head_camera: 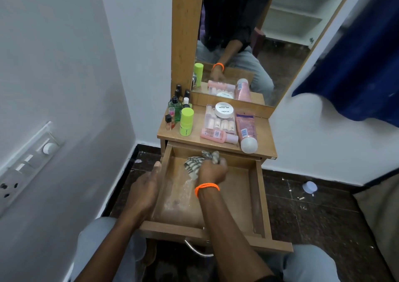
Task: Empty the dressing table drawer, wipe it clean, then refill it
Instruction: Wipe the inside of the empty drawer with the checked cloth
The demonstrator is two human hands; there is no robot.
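We start at our right hand point(212, 169), the one with the orange thread band at the wrist, whose fingers are bunched tightly round a crumpled black-and-cream checked cloth point(199, 161). The cloth is pressed against the floor of the pulled-out wooden drawer point(257, 197), toward its back left part, just in front of the dressing table's edge. Our left hand point(143, 190) lies along the drawer's left wall, fingers fairly straight and the thumb hooked over the rim; it seems to be steadying the drawer, not grasping anything.

The drawer itself holds nothing but our hand and the cloth. A pale, powdery smear point(183, 192) shows on the floor near the wrist, and we judge that this patch has yet to be wiped.

On the wooden table top point(268, 148) above sit the things we take to be the drawer's contents: a lime-green cylindrical container point(186, 121), a cluster of small dark-capped bottles point(178, 106), a clear plastic case of small bottles point(219, 121) with a round white jar point(224, 110) resting on it, a pink bottle lying flat point(218, 135), and a large pink tube with a white cap point(246, 131).

So, as we read it, emptying is done, wiping is under way but not finished, and refilling is wholly left.
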